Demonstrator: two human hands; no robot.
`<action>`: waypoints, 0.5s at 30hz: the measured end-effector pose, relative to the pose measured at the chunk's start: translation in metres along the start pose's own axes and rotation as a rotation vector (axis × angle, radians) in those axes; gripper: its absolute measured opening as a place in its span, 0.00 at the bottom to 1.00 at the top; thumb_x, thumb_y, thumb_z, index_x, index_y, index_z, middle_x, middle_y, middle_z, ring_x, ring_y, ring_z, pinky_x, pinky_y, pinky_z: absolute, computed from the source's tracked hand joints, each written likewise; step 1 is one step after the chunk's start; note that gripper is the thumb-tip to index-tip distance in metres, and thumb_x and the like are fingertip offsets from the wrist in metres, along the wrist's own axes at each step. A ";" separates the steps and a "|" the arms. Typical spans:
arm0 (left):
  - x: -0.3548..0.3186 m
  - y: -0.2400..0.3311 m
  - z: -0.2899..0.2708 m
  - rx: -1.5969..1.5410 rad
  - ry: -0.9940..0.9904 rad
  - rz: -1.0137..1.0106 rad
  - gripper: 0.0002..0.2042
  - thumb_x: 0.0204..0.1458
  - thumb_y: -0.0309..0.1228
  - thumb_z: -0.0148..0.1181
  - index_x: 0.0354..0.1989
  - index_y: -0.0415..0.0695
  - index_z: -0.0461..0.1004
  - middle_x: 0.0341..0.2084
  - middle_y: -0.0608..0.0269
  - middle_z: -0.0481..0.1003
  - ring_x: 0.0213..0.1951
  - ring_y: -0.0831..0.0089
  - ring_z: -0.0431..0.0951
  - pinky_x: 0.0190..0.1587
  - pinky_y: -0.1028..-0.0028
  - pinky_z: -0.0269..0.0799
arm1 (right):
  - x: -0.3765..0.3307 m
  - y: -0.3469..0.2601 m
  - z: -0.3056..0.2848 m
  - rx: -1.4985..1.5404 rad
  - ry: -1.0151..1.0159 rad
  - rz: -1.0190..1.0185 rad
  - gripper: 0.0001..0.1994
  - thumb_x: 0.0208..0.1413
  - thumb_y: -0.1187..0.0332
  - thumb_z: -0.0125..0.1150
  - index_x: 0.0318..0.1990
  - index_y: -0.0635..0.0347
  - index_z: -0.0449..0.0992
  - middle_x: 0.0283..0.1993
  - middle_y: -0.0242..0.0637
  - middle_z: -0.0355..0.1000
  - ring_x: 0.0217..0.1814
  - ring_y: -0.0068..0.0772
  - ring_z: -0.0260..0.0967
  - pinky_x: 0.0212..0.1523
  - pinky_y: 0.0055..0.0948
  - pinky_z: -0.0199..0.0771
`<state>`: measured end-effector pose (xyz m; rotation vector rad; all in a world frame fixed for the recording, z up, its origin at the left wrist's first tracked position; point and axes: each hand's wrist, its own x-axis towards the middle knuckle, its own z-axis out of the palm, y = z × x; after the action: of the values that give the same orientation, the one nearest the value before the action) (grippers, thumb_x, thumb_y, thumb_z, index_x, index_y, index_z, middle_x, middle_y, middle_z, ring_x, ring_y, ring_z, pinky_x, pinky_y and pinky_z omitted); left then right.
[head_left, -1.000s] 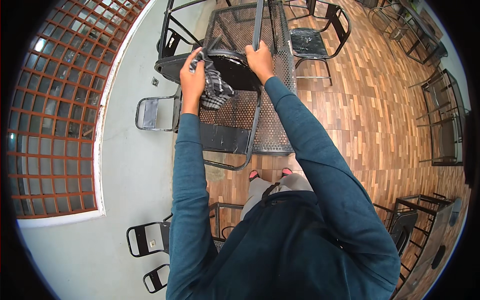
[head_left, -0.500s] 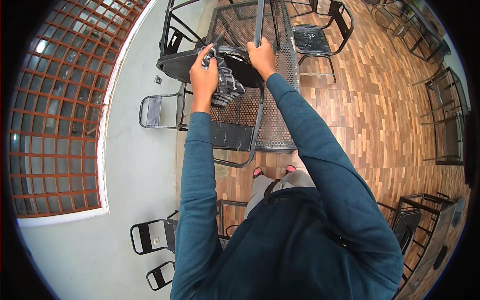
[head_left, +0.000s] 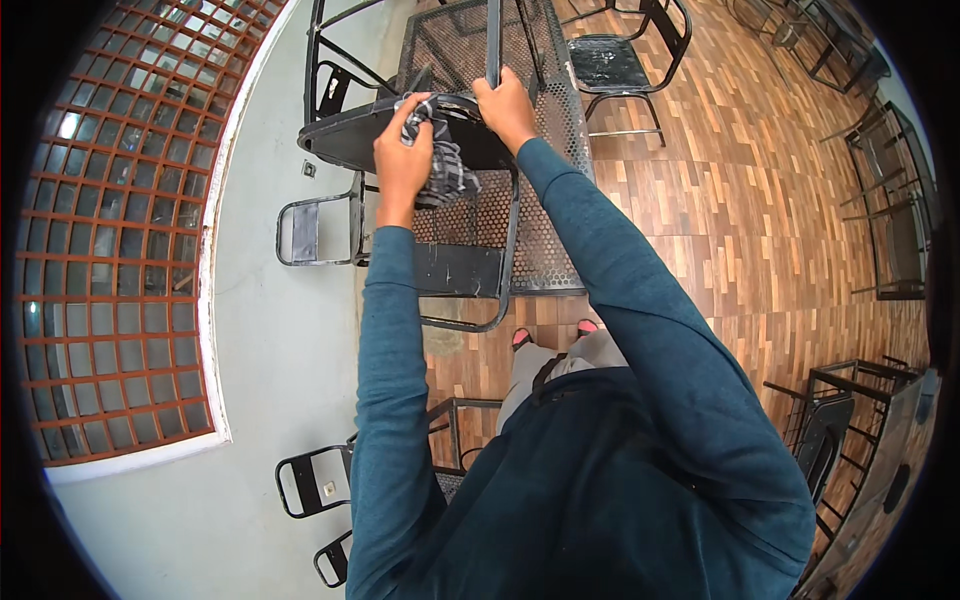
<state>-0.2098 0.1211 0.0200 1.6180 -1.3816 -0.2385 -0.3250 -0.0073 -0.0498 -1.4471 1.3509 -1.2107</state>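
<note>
Up high, our left hand (head_left: 400,160) bunches a grey checked cloth (head_left: 440,165) against the rim of the upturned black chair (head_left: 350,135), fingers closed round the fabric so it presses on the metal. Our right hand (head_left: 508,105) clamps a thin black bar (head_left: 493,40) beside it, likely steadying the chair, which rests on the mesh table (head_left: 545,200).

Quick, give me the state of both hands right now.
Left hand: closed on a grey checked cloth, pressed to the black metal chair.
Right hand: closed around the chair's upright bar.
</note>
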 end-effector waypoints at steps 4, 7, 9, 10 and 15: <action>0.016 -0.026 -0.011 -0.033 0.003 0.067 0.17 0.54 0.23 0.58 0.52 0.48 0.81 0.36 0.53 0.83 0.42 0.72 0.83 0.48 0.70 0.75 | 0.001 0.001 -0.003 0.019 -0.003 0.001 0.19 0.55 0.53 0.57 0.40 0.63 0.75 0.37 0.56 0.79 0.44 0.63 0.77 0.46 0.51 0.74; 0.015 -0.040 -0.007 -0.051 0.159 0.233 0.16 0.54 0.22 0.58 0.52 0.45 0.81 0.35 0.56 0.82 0.39 0.75 0.81 0.47 0.71 0.75 | -0.003 -0.002 0.001 0.017 -0.053 0.035 0.20 0.54 0.51 0.56 0.41 0.59 0.76 0.42 0.54 0.80 0.49 0.61 0.77 0.52 0.53 0.74; 0.012 -0.029 -0.001 -0.069 0.099 0.131 0.16 0.54 0.22 0.58 0.51 0.44 0.81 0.35 0.55 0.82 0.39 0.75 0.81 0.47 0.72 0.75 | -0.003 0.000 0.002 0.026 -0.014 0.000 0.19 0.54 0.53 0.58 0.39 0.63 0.75 0.36 0.55 0.79 0.43 0.62 0.77 0.45 0.51 0.74; 0.012 -0.024 0.001 -0.080 0.041 0.030 0.16 0.54 0.22 0.58 0.51 0.44 0.81 0.35 0.54 0.82 0.39 0.75 0.81 0.47 0.72 0.75 | -0.002 0.001 0.002 0.021 -0.016 -0.001 0.19 0.54 0.53 0.58 0.39 0.63 0.75 0.36 0.55 0.79 0.43 0.62 0.77 0.45 0.51 0.74; 0.019 -0.015 -0.014 0.056 -0.051 0.040 0.15 0.56 0.23 0.56 0.51 0.41 0.81 0.44 0.55 0.83 0.49 0.72 0.81 0.55 0.73 0.72 | 0.004 0.006 0.003 0.023 -0.020 -0.004 0.20 0.53 0.51 0.58 0.39 0.60 0.76 0.39 0.54 0.80 0.45 0.62 0.77 0.48 0.54 0.75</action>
<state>-0.1843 0.1114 0.0243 1.6382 -1.4697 -0.2204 -0.3233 -0.0117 -0.0557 -1.4429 1.3172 -1.2080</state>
